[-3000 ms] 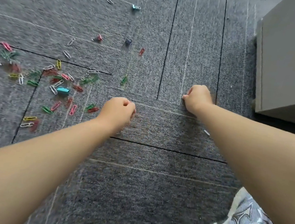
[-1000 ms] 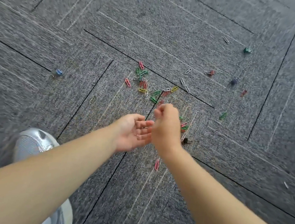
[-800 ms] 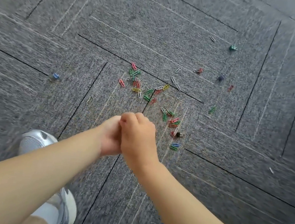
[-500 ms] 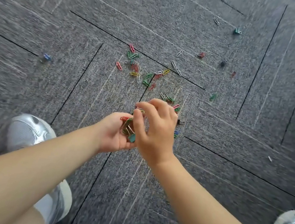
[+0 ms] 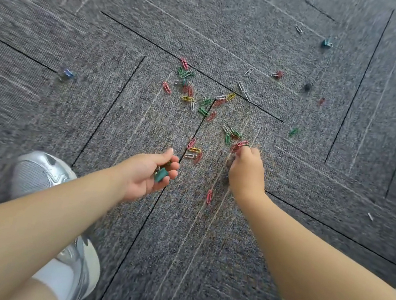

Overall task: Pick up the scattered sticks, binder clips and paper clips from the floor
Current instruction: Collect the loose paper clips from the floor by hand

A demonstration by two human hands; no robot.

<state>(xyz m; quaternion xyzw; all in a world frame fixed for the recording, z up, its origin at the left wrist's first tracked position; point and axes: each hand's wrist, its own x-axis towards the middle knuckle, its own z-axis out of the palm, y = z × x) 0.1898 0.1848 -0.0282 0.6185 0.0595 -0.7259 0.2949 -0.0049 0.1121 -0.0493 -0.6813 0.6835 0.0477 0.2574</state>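
Left hand (image 5: 147, 177) cupping a teal metal binder clip (image 5: 161, 174) in curled fingers, right hand (image 5: 248, 171) pinching at pink and green wire paper clips (image 5: 239, 143) lying on grey carpet tiles (image 5: 203, 262), remaining clips (image 5: 198, 100) scattering ahead, bare carpet lying nearer, silver sneaker (image 5: 39, 172) bordering left.

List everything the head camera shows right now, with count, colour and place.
paper clips: dozens, mixed colours, scattered on carpet ahead of both hands
blue binder clip: one, far left
teal binder clip: one, upper right
red binder clip: one, right of the cluster
dark binder clip: one, blurred, beside the red one
carpet: grey tiles
shoe: silver, lower left
left hand: cupped, holding a green binder clip
right hand: fingertips down on clips
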